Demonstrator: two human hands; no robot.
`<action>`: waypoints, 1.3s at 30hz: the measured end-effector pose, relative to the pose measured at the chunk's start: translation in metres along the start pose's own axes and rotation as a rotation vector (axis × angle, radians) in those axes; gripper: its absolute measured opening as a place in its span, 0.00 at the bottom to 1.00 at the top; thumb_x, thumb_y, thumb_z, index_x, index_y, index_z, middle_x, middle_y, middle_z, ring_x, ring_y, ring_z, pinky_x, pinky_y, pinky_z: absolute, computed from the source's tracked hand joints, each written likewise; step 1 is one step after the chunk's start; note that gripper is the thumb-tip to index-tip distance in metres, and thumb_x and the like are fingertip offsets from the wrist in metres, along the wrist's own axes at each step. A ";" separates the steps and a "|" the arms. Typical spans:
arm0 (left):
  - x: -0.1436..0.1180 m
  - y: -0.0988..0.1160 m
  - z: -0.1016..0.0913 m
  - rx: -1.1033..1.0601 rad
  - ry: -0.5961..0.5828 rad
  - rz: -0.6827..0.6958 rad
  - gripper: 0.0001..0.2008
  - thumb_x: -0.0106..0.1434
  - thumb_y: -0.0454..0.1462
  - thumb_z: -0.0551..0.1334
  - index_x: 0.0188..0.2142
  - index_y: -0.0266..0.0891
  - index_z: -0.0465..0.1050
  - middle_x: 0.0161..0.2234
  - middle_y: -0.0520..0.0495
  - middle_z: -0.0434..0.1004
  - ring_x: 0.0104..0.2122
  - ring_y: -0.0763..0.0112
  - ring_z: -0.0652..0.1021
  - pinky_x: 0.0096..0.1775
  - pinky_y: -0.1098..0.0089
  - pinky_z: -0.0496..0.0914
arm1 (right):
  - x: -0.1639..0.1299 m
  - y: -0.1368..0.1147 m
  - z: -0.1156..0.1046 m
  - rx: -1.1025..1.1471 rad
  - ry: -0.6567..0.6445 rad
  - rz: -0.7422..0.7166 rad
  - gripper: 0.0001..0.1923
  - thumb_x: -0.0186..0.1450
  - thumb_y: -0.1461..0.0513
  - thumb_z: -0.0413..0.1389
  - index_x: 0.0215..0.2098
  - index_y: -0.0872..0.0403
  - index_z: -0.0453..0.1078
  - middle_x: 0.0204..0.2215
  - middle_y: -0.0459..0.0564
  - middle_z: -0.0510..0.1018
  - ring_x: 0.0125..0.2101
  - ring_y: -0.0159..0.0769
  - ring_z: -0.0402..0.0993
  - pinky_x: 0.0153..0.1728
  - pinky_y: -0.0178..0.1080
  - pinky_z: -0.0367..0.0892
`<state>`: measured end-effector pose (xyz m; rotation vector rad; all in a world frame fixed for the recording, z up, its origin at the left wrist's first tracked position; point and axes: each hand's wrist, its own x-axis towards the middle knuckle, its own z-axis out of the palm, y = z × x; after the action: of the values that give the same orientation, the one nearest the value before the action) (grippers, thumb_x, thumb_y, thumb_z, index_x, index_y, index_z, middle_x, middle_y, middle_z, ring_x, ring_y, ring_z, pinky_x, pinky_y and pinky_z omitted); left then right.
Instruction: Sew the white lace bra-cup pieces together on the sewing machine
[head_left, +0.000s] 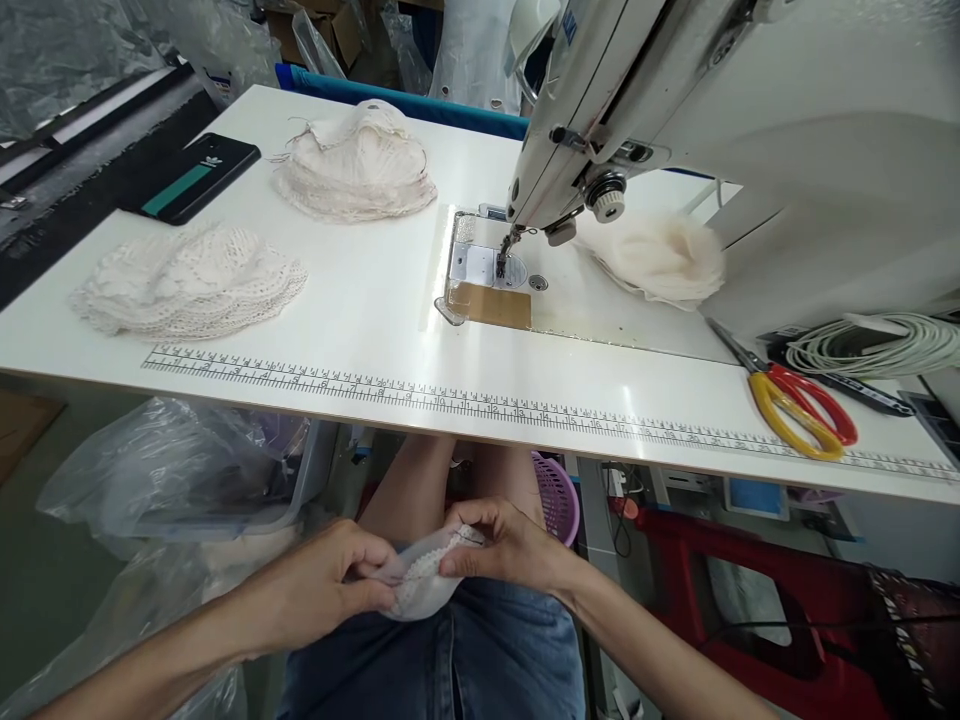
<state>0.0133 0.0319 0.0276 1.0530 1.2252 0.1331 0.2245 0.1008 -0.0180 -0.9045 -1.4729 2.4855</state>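
Observation:
Over my lap, both hands grip a small piece of white lace-edged fabric [426, 582]. My left hand [337, 575] pinches its left end between thumb and fingers. At the right end, my right hand [499, 550] has thumb and fingers closed on the lace edge. The piece is curved and slightly bunched between them, below the table's front edge. On the table above lie a stack of white lace pieces [191, 280] and a stack of cream pieces [356, 165]. More beige fabric [660, 255] lies beneath the arm of the sewing machine [600, 110].
A printed ruler [427, 395] runs along the front of the white table [360, 300]. Scissors [795, 400] and coiled cord [885, 345] lie at right, a phone [199, 178] at left. Below are a plastic bin [307, 480], purple basket [561, 497] and red stool [675, 590].

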 end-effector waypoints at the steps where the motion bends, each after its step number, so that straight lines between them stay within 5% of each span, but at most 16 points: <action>1: -0.001 0.002 -0.001 -0.001 -0.023 0.000 0.10 0.56 0.37 0.56 0.20 0.38 0.61 0.20 0.57 0.51 0.23 0.76 0.55 0.24 0.74 0.47 | 0.000 0.000 0.000 0.006 0.002 0.007 0.14 0.50 0.56 0.66 0.29 0.58 0.73 0.24 0.43 0.73 0.26 0.28 0.67 0.29 0.30 0.62; 9: -0.003 0.010 -0.004 -0.049 -0.102 0.046 0.06 0.56 0.35 0.55 0.23 0.37 0.65 0.22 0.56 0.54 0.24 0.75 0.57 0.26 0.74 0.48 | -0.001 -0.001 0.003 0.032 -0.020 0.039 0.17 0.48 0.55 0.67 0.28 0.58 0.72 0.24 0.43 0.72 0.25 0.27 0.65 0.28 0.30 0.61; 18: 0.008 0.008 0.013 -0.001 0.112 0.009 0.15 0.55 0.39 0.59 0.17 0.38 0.57 0.18 0.58 0.48 0.20 0.78 0.53 0.22 0.73 0.45 | -0.003 -0.006 0.002 -0.021 0.016 -0.002 0.17 0.49 0.54 0.66 0.26 0.59 0.71 0.20 0.41 0.68 0.22 0.25 0.61 0.24 0.29 0.56; 29: 0.003 0.007 0.005 -0.172 -0.051 0.011 0.06 0.53 0.36 0.59 0.24 0.34 0.71 0.19 0.58 0.55 0.22 0.77 0.56 0.24 0.74 0.47 | -0.003 -0.007 0.003 0.036 -0.035 0.037 0.17 0.47 0.54 0.67 0.28 0.57 0.73 0.24 0.43 0.73 0.25 0.28 0.66 0.30 0.31 0.62; 39: 0.015 0.004 0.012 -0.041 0.135 0.011 0.19 0.53 0.41 0.61 0.14 0.39 0.53 0.16 0.59 0.45 0.19 0.78 0.50 0.22 0.72 0.43 | -0.004 -0.009 0.005 -0.061 0.013 -0.045 0.17 0.51 0.53 0.65 0.29 0.59 0.72 0.22 0.43 0.69 0.25 0.27 0.63 0.28 0.30 0.59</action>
<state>0.0311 0.0362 0.0196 1.0286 1.3323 0.2400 0.2236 0.1001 -0.0076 -0.8852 -1.5548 2.4110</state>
